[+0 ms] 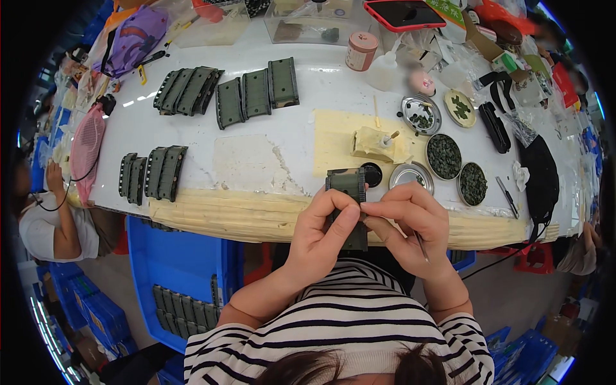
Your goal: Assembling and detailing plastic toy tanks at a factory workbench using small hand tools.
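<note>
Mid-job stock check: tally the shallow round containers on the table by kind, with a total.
Tins filled with dark green pieces: 2
Shiny metal dishes: 2
Pale yellow dish with green pieces: 1
Small black dish or lid: 1
Total: 6

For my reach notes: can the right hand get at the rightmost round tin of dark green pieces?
Probably yes: the tin sits open close to the right hand, with nothing visibly between them, though that hand holds a thin tool.
</note>
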